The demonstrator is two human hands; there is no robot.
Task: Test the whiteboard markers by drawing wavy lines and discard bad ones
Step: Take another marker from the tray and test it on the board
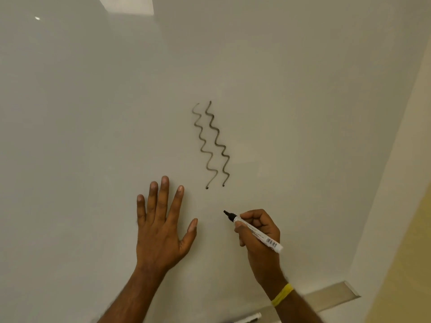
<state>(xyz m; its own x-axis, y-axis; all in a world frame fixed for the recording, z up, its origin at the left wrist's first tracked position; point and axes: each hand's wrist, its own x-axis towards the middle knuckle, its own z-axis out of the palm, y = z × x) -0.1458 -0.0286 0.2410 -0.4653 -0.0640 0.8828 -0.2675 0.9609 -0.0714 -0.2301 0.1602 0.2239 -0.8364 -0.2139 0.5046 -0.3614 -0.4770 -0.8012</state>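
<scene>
Two grey-black wavy lines (pixel 211 145) run side by side down the whiteboard (pixel 93 113); the left one looks paler than the right. My right hand (pixel 258 231) grips an uncapped white marker (pixel 256 233) with a black tip, held just below and right of the lines' lower ends; whether the tip touches the board I cannot tell. My left hand (pixel 161 224) lies flat on the board with fingers spread, to the left of the lines.
A metal marker tray (pixel 335 297) runs along the board's lower edge at the right. Another white marker (pixel 247 319) lies at the bottom edge of view. A yellowish wall (pixel 410 252) borders the board on the right. A yellow band circles my right wrist.
</scene>
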